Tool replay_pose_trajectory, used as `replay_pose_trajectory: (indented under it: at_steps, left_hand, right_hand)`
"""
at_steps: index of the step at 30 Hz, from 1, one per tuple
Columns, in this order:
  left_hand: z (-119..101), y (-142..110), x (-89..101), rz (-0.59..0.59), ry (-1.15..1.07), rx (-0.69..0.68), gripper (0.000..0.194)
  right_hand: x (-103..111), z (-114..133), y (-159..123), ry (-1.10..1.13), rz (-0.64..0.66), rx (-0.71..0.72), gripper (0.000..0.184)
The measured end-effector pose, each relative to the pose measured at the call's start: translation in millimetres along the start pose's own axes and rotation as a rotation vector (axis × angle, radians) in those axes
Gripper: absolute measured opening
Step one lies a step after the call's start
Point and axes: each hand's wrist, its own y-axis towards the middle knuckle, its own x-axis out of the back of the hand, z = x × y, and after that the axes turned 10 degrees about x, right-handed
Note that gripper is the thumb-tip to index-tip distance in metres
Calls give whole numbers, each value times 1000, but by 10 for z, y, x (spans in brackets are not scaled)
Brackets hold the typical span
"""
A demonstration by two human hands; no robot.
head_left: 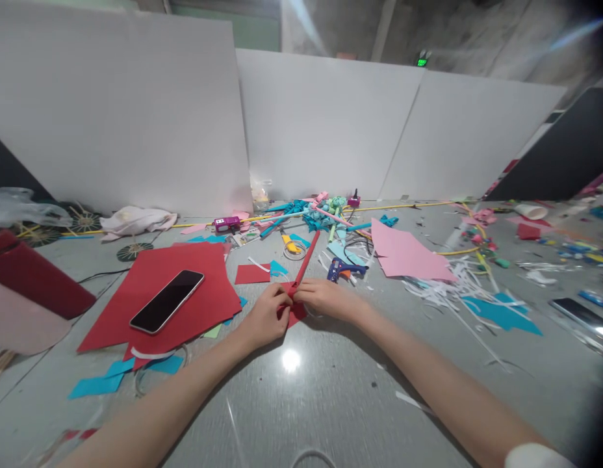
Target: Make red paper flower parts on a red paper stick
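Observation:
Both my hands meet at the middle of the table around a red paper piece with a thin red rolled stick pointing away from me. My left hand pinches the red paper near the stick's lower end. From the other side, my right hand closes its fingers on the same spot. The fingers hide just how the paper sits around the stick. A blue glue gun lies just beyond my right hand, and a small red paper rectangle is beyond my left.
To the left, a black phone rests on red paper sheets. Pink paper and white paper strips lie at right. Blue and green paper flowers pile up before the white partition. Red rolls stand far left.

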Motion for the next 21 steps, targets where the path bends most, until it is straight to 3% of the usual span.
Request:
replay_pose_trajectory:
  at_steps: [13,21]
  left_hand:
    - [39,2,-48,-39,2,24,14]
    - [74,11,-63,-37,4,43,19]
  right_hand:
    - [-55,-6,-20,44,-18,-16,25]
    - [-93,-12,-25,26,-30,-32,20]
